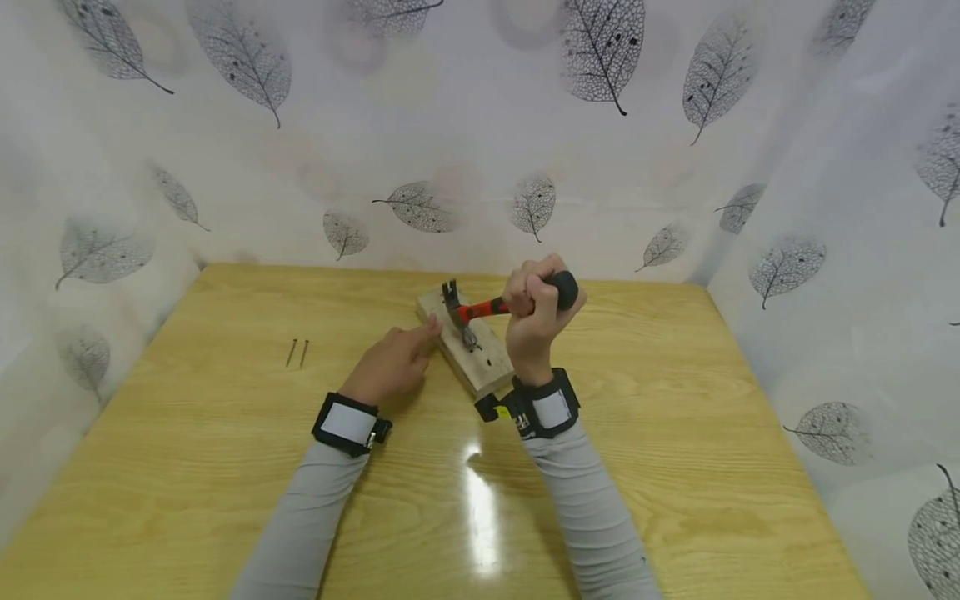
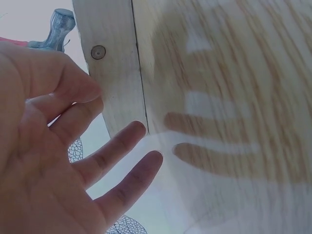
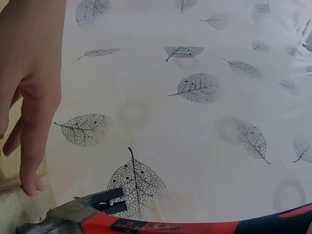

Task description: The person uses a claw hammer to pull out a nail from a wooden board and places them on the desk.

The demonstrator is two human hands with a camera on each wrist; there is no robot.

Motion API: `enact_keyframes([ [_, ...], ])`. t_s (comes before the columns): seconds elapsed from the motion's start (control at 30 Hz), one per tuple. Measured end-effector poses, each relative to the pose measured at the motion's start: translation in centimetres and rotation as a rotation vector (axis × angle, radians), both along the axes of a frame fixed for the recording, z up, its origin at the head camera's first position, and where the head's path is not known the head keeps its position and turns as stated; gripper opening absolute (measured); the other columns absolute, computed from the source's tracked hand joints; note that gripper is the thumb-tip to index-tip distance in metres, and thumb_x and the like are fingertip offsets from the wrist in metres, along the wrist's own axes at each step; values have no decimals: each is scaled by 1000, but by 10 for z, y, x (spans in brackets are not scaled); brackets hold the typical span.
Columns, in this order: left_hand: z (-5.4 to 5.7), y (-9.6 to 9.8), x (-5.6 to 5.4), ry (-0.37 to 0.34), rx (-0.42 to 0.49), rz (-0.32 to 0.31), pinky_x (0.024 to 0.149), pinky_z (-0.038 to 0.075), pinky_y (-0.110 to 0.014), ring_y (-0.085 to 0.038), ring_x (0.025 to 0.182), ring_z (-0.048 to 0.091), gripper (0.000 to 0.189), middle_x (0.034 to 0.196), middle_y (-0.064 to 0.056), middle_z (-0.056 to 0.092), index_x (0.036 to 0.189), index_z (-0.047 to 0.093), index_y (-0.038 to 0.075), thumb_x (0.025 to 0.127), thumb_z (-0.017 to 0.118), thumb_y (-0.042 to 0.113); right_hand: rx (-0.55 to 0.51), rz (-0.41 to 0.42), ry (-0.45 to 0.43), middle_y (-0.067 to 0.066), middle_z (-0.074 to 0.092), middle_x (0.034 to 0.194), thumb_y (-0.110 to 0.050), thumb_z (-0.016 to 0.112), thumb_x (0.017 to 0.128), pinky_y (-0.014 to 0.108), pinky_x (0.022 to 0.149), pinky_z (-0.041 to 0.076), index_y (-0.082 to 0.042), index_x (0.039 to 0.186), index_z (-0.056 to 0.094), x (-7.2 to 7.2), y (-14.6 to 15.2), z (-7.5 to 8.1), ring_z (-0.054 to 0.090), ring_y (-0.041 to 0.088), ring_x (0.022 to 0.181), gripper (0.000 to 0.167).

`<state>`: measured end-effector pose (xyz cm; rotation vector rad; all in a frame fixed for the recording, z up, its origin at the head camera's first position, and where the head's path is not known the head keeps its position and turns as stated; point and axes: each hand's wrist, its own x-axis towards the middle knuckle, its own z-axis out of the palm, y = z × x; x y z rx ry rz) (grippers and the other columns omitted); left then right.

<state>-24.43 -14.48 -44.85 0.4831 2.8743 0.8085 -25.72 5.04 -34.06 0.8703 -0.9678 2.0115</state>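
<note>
A pale wooden block (image 1: 492, 348) lies at a slant on the table. My left hand (image 1: 393, 362) is on its left side, index fingertip touching its upper edge. In the left wrist view, other fingers of the left hand (image 2: 73, 136) extend beside the block's side face (image 2: 114, 83). My right hand (image 1: 538, 312) grips the black end of a claw hammer (image 1: 487, 308) with a red and black handle. The hammer's metal head is low over the block, overlapping it in the head view; its claw (image 3: 109, 201) points up. A small dark nail-like spot (image 1: 489, 362) shows on the block's top.
Two thin nails (image 1: 297, 352) lie side by side on the wooden table (image 1: 225, 433), left of the left hand. A pale curtain (image 1: 465, 142) with leaf prints hangs behind the table's far edge and along both sides.
</note>
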Motion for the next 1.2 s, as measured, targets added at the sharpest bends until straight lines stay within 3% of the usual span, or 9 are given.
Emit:
enact_keyframes([
  [0.17,2,0,-1,75,18,42,96,51,-54,-36,126,55,52,146,-10,58,151,50,19,101,56,13,-17,-19,42,-2,22,48,-1,41,88,21,37,17,-4,64,29,3,0,4,17,5,40,27],
  [0.3,10,1,-3,250,97,98,94,52,-49,-32,117,59,37,124,-13,69,135,65,11,99,57,11,-8,-30,23,-2,21,48,-1,41,87,21,36,17,-2,64,29,8,3,13,16,5,40,26],
  [0.4,16,2,-3,351,179,96,97,51,-46,-31,118,59,38,126,-12,68,133,63,6,95,57,5,8,-34,-4,-1,21,49,-1,42,85,20,36,16,-1,63,27,13,6,19,17,6,40,26],
  [0.47,20,3,-3,380,238,62,104,48,-46,-33,123,56,42,131,-13,65,137,59,5,95,57,2,21,-27,-19,-1,21,49,-1,42,85,20,36,16,0,63,27,16,8,22,17,6,40,26],
  [0.6,23,7,-3,393,321,-34,111,42,-48,-35,129,52,45,139,-16,61,141,57,3,96,57,-3,40,8,-26,-1,22,49,-1,43,84,20,36,16,2,63,29,22,9,29,18,6,39,26],
  [0.73,24,10,-2,369,362,-83,104,46,-50,-35,127,53,44,136,-16,63,140,58,2,96,57,-5,41,47,-24,-1,22,48,-1,44,84,20,35,15,1,62,29,28,10,34,17,6,38,27],
  [0.9,22,11,-1,370,380,-77,96,50,-47,-33,117,58,37,125,-14,69,131,65,1,95,61,-3,52,48,-30,-1,24,48,-1,44,84,20,35,15,0,61,30,31,10,36,18,6,38,26],
  [1.03,20,12,-1,403,381,-73,99,49,-47,-33,112,60,29,117,-14,72,123,69,1,95,64,0,58,48,-32,-1,24,48,-1,43,84,20,34,15,1,62,30,31,10,35,18,6,37,26],
  [1.2,18,12,0,428,349,-24,96,51,-46,-29,106,61,16,108,-10,75,109,74,4,94,68,4,68,59,-49,0,25,48,-1,43,85,21,34,16,1,62,31,32,9,33,20,7,37,26],
])
